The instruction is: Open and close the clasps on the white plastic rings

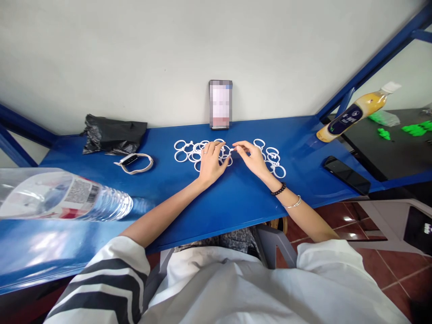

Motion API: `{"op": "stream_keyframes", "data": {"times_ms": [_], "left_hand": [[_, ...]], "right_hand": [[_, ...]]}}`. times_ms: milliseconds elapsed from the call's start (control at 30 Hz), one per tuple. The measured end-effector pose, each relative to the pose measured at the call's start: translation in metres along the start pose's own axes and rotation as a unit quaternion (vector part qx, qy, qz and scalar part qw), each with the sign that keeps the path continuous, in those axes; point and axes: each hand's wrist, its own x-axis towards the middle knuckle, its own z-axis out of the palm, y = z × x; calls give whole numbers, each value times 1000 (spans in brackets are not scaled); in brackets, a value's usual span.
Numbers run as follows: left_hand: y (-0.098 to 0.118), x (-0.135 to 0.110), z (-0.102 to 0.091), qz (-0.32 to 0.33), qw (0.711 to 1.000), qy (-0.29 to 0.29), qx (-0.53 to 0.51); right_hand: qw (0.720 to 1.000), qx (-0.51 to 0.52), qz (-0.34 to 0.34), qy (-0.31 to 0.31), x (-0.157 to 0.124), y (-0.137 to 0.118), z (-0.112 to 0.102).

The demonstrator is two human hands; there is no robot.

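Several white plastic rings [182, 151] lie spread on the blue table [236, 198] near the wall. My left hand [211, 162] rests over the middle of the pile, fingers curled and pinching one white ring. My right hand [251, 157] meets it from the right, thumb and forefinger pinched on the same small white ring [230, 149] between the two hands. More rings [275, 159] lie just right of my right hand. A black bead bracelet and a silver bangle sit on my right wrist.
A phone [220, 104] stands against the wall behind the rings. A white smartwatch [134, 162] and a black bag [113, 134] lie at left. A clear water bottle [64, 195] is near left, a yellow drink bottle [354, 112] and a dark phone [347, 174] at right.
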Motion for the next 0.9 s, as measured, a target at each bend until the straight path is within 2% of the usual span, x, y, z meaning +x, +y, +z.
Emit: {"op": "stream_keyframes", "data": {"times_ms": [67, 133, 200, 300, 400, 667, 900], "left_hand": [[0, -1, 1, -19, 1000, -7, 23], [0, -1, 2, -33, 998, -12, 43], [-1, -2, 3, -40, 997, -14, 57], [-2, -3, 5, -43, 997, -18, 63], [-3, -3, 6, -43, 997, -19, 58], [-1, -2, 5, -46, 997, -27, 52], [0, -1, 3, -45, 998, -28, 44]], "right_hand": [[991, -128, -30, 32, 1, 1, -4], [962, -264, -40, 59, 3, 3, -11], [925, -371, -23, 74, 3, 7, -18], [884, -462, 22, 67, 4, 14, -28], [864, -499, 37, 58, 4, 20, -35], [844, -533, 64, 20, 6, 18, -37], [852, -521, 55, 9, 6, 12, -37]]}}
